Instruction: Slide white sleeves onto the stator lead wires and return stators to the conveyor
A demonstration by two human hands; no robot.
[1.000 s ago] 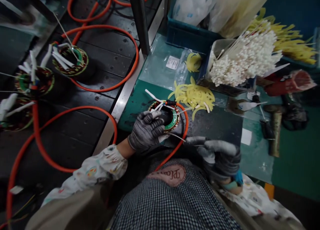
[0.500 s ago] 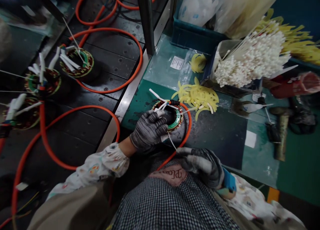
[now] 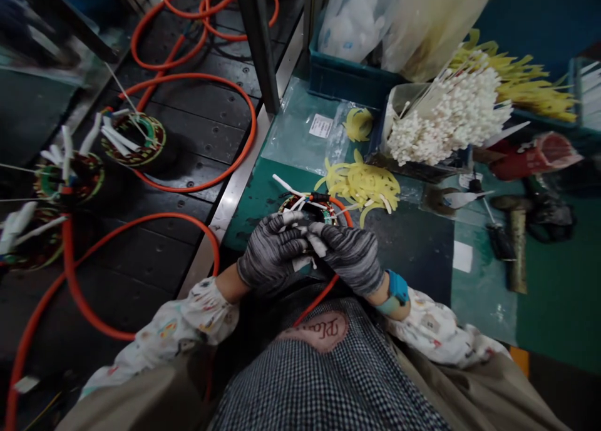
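A motor stator (image 3: 331, 213), a ring of copper windings with a green band, rests on the bench in front of me, its near side covered by my gloves. My left hand (image 3: 272, 246), in a grey striped glove, has its fingers curled over the stator's near left rim. Beside it, my right hand (image 3: 351, 257) is closed in a pinch at the near rim, fingertips almost meeting the left ones; what it pinches is hidden. White sleeved leads (image 3: 285, 184) stick out at the far side. An orange cable (image 3: 342, 209) leaves the stator and passes behind my right hand.
Yellow curved strips (image 3: 361, 184) lie just beyond the stator. Behind them stands a bin of white thin sticks or ties (image 3: 446, 118). A hammer (image 3: 518, 249) and a screwdriver (image 3: 500, 240) lie to the right. More stators (image 3: 136, 140) with orange cables sit on the dark conveyor at left.
My right hand has moved up and left from near my lap, where it held a white cord's end, to the stator's near rim. My left hand stays at the stator.
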